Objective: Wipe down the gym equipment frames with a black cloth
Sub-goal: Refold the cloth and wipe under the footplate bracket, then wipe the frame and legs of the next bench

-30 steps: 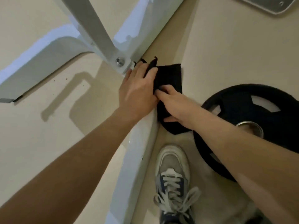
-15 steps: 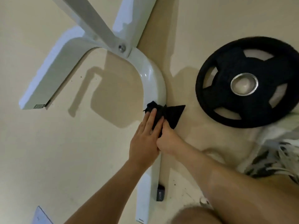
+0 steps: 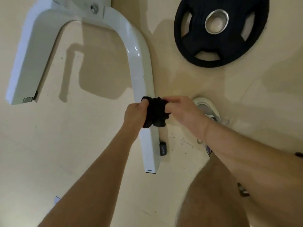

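Both hands clutch the bunched black cloth over the white curved metal frame leg: left hand and right hand each hold a side. A black round weight plate lies on the beige floor near the far right corner.

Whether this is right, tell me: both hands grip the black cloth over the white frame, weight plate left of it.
Wrong side: head view shows the weight plate right of the white frame; left hand and right hand do grip the black cloth.
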{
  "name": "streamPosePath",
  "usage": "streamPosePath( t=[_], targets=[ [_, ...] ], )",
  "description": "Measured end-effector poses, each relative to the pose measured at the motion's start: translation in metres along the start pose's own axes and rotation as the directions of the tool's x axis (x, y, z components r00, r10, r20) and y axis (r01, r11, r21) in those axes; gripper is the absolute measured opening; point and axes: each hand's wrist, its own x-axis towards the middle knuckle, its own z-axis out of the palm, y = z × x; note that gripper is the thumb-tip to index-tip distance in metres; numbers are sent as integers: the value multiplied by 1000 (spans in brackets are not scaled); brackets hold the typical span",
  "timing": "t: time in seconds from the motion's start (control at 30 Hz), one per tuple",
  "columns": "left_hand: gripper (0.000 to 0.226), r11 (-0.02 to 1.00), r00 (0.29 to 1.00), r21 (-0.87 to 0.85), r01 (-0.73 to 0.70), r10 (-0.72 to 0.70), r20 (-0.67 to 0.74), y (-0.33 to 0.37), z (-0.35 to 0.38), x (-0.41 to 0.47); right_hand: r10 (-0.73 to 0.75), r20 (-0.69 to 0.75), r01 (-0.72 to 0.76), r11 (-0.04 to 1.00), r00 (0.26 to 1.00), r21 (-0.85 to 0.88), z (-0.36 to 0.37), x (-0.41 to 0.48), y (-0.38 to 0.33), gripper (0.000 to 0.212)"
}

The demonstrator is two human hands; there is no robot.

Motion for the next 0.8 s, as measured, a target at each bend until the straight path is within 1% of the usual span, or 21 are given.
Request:
streamPosePath(
  t=[0.03,0.07,0.13,0.17,0.2,0.23,0.27,0.3,0.33,0.37,0.43,0.5,0.57,0.63,0.67,0.7,0.73,0.77,0.8],
  targets=[
    [30,992,996,-98,81,-77,37,12,-2,-8,-23,12,23,1000,1000,3,-10,-9,-10,31],
    [31,982,993,-159,101,-89,81,20,-3,-18,-47,44,48,999,998,-16,-20,-20,-18,34],
    [27,950,976,-287,126,-67,206,31,-3,-44,-66,111,80,989,992,-128,-40,-42,-26,48],
    [24,910,954,-377,172,-58,295,36,-1,-59,-75,116,96,978,990,-186,-49,-55,-30,53],
    [22,866,924,-446,226,-46,379,41,0,-74,-84,106,106,969,991,-223,-58,-69,-31,51],
    [22,827,893,-495,267,-19,450,46,2,-91,-84,83,101,970,993,-222,-67,-84,-32,41],
    [24,799,873,-532,280,19,488,49,4,-109,-72,49,79,981,996,-174,-75,-100,-32,28],
    [27,771,863,-572,280,59,502,53,6,-127,-32,16,33,997,999,-69,-83,-119,-32,19],
    [28,749,851,-603,274,103,515,55,8,-145,24,-10,-24,998,1000,65,-91,-139,-33,15],
    [29,730,829,-621,285,137,542,58,9,-164,83,-19,-77,976,996,203,-97,-159,-33,14],
    [27,736,762,-597,318,176,623,63,11,-203,165,7,-153,896,986,416,-109,-196,-31,21],
    [26,782,702,-532,324,179,690,68,11,-235,177,47,-174,830,983,529,-120,-230,-27,26],
    [29,820,667,-491,293,192,720,74,10,-259,154,47,-152,795,987,587,-130,-262,-26,26],
    [33,841,649,-486,237,235,724,80,8,-280,110,4,-88,775,994,626,-141,-294,-26,29],
    [35,867,651,-475,153,273,709,84,7,-287,67,-35,-31,788,997,614,-148,-311,-27,31],
    [33,894,651,-447,39,316,690,89,7,-296,18,-81,31,829,997,559,-156,-328,-28,34],
    [29,913,657,-399,-88,354,666,95,6,-305,-36,-125,88,890,992,447,-164,-345,-29,36],
    [24,916,658,-337,-218,393,643,103,5,-315,-93,-158,136,948,983,286,-172,-364,-32,34],
    [20,892,642,-262,-367,447,623,112,5,-327,-152,-191,172,981,970,91,-180,-382,-35,29]
  ],
)
